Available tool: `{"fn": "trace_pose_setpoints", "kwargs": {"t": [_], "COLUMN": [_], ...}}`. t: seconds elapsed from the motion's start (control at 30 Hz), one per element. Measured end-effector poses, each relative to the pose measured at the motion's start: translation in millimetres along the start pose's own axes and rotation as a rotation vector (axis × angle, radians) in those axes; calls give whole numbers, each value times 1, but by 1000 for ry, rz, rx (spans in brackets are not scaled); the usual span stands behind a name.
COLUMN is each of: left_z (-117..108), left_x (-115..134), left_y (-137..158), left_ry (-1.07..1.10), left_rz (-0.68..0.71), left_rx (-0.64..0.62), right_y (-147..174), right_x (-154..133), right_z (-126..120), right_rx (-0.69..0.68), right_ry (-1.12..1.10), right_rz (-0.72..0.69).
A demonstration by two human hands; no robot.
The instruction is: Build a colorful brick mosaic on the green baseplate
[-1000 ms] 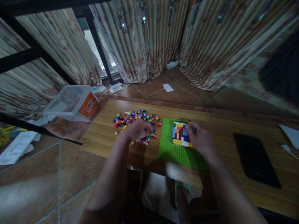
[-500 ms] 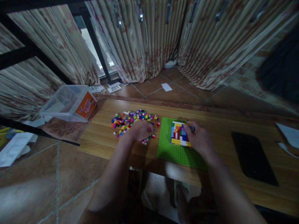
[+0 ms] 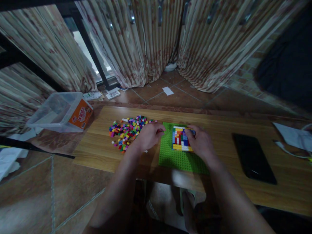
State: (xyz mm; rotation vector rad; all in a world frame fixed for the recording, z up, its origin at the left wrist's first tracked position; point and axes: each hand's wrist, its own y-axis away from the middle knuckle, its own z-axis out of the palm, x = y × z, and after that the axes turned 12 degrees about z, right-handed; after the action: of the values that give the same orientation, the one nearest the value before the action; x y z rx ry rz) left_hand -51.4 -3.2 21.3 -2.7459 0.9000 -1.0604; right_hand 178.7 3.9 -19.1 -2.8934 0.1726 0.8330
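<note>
My left hand (image 3: 151,135) hovers between the heap of small coloured toy bricks (image 3: 128,130) and the left edge of a green baseplate (image 3: 168,157). Its thumb and fingers are pinched together; whatever they hold is too small to make out. On the baseplate sits a rectangular build of bricks (image 3: 179,139), with yellow and white edges and mixed red, blue and white rows inside. My right hand (image 3: 201,141) grips the right side of this build, thumb on top, its other fingers partly hidden behind.
A wooden table (image 3: 216,126) carries everything. To the right lie a black tablet-like slab (image 3: 253,157) and white paper (image 3: 293,135) with a cable. A clear plastic bin (image 3: 57,112) with an orange label stands on the left, beyond the table's end. Curtains hang behind.
My left hand has lifted from the brick heap and moved right, to the baseplate's edge. My right hand stays on the build. The whole view has shifted slightly.
</note>
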Motion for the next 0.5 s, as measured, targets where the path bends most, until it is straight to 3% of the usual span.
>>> {"fn": "trace_pose_setpoints", "kwargs": {"t": [0.5], "left_z": [35], "left_x": [18], "left_y": [-22], "left_ry": [-125], "left_rz": [17], "left_rx": [60], "right_y": [0], "right_x": [-2], "right_z": [-1], "right_rx": [-1], "right_ry": [-29], "right_rz": [14]}}
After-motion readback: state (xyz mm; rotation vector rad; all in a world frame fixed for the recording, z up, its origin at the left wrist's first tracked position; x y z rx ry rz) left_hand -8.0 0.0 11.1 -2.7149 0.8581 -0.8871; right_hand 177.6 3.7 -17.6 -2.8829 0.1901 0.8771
